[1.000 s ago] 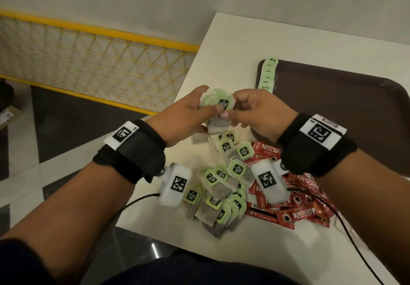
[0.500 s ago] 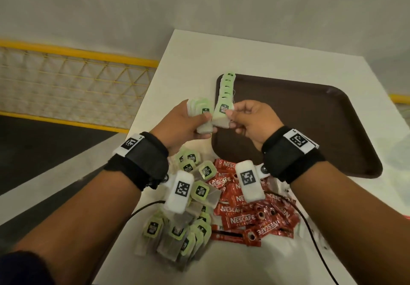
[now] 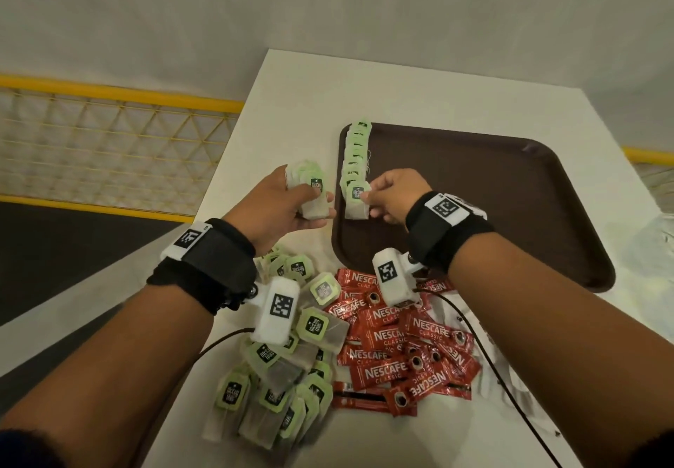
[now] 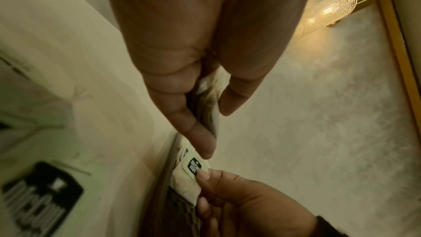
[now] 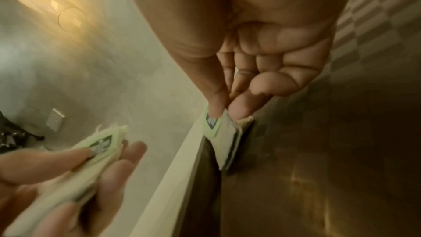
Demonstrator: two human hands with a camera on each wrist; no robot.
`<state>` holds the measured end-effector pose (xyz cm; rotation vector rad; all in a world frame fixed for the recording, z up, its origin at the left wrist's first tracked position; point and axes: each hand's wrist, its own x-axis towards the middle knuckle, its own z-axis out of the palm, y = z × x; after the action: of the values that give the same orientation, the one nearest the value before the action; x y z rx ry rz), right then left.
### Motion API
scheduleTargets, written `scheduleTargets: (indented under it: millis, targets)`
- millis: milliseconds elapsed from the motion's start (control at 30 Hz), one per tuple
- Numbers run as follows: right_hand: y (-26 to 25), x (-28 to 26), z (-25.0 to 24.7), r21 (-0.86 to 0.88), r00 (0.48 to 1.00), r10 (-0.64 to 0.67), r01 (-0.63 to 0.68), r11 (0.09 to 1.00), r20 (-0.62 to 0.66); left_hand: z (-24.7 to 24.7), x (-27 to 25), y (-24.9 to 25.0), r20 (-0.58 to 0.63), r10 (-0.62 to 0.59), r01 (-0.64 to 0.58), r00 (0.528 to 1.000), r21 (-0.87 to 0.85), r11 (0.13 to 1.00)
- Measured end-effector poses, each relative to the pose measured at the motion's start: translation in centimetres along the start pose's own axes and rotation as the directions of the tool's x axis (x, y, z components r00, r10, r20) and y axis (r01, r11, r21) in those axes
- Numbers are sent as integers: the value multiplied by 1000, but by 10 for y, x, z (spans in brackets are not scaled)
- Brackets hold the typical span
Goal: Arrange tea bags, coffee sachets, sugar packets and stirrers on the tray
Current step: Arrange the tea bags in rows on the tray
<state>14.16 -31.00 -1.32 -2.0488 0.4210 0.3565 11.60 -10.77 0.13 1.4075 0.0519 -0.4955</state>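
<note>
Early on: one tea-bag row (image 3: pixel 355 154) lines the tray's (image 3: pixel 510 212) left edge. The right hand (image 3: pixel 392 198) pinches another bag (image 3: pixel 356 201) there; the left hand (image 3: pixel 281 208) grips a stack (image 3: pixel 310 190). Piled bags (image 3: pixel 277 369) and coffee sachets (image 3: pixel 401 343) remain off-tray.

Green-tagged tea bags (image 3: pixel 355 161) rowed along brown tray's (image 3: pixel 510 190) left edge

This looks like a hotel room or a similar guest lodging. A brown serving tray (image 3: pixel 510 212) lies on a white surface (image 3: pixel 299 95), with heaps of tea bags (image 3: pixel 277 387) and red Nescafe coffee sachets (image 3: pixel 397 351) of the guest-amenity kind. A brass-capped glass wall lamp (image 4: pixel 330 8) glows on a marbled wall. A yellow-railed mesh barrier (image 3: pixel 109 132) borders the glossy dark floor (image 3: pixel 54 249).
</note>
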Motion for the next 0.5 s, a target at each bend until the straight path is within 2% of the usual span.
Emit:
scheduleTargets:
  millis: [167,500]
  targets:
    - [1,12,4,-58,1000,22,-22,998,11,-4,-3,0,-6,14,-14,1000,-19,1000]
    - [-5,10,1,-41,996,87,-86,995,36,-13,-7,-4,-21,4,-5,1000,-54,999]
